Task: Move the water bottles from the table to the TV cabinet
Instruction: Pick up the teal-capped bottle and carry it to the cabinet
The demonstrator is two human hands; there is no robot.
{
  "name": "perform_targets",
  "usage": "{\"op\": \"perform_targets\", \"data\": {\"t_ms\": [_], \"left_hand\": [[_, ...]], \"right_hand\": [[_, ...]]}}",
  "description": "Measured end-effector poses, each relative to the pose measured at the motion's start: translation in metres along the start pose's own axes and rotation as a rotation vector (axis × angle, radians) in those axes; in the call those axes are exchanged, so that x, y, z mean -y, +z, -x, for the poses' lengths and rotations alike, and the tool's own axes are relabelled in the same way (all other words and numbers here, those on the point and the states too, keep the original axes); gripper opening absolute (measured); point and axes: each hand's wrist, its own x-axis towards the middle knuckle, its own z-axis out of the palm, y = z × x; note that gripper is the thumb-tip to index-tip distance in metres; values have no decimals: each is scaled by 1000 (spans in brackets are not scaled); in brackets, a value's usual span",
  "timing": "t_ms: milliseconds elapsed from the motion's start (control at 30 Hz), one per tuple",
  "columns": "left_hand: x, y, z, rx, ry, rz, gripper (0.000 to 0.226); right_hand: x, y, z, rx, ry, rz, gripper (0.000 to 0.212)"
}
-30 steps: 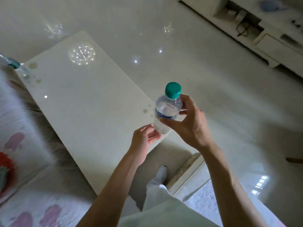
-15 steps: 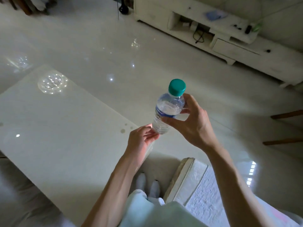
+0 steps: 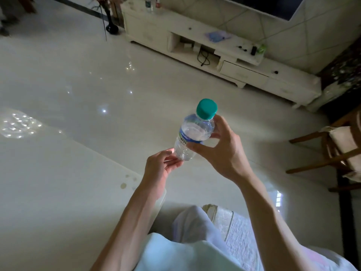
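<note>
The right hand (image 3: pixel 220 151) grips the water bottle (image 3: pixel 192 133) with thumb and fingers curled round its label band, and the left hand (image 3: pixel 160 167) cups the base with lightly curled fingertips touching the plastic. The bottle is in the air, tilted, with its green cap (image 3: pixel 206 108) pointing up and away. It sits just past the far edge of the white tabletop (image 3: pixel 58 182), whose corner lies under the left forearm. Beyond that edge a broad stretch of glossy floor (image 3: pixel 136 85) runs open to the TV cabinet (image 3: pixel 175 22). A wooden chair (image 3: pixel 332 149) stands off to the right and a black vase (image 3: pixel 111 28) sits by the cabinet's left end. Two small bottles (image 3: pixel 148 2) stand on that end. Compared with half a second ago, both grips are unchanged, the view has lifted, and more of the cabinet now shows.
</note>
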Motion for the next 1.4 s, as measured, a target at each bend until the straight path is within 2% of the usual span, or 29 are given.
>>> {"op": "perform_targets", "data": {"t_ms": [200, 333, 633, 833, 1033, 1400], "left_hand": [[-11, 56, -55, -18, -33, -48, 14], [-18, 108, -100, -121, -17, -36, 16], [-59, 221, -167, -142, -7, 25, 19], [-93, 241, -214, -162, 37, 51, 15], [-138, 248, -284, -148, 29, 79, 17], [-289, 248, -444, -19, 50, -16, 19]], "right_hand": [[-44, -24, -69, -19, 47, -36, 70], [-79, -51, -128, 16, 60, -96, 64], [-117, -113, -252, 58, -5, -75, 67], [-124, -115, -320, 88, 6, -116, 59], [-123, -92, -396, 100, -4, -79, 59], [-92, -26, -587, 9, 62, -43, 62]]}}
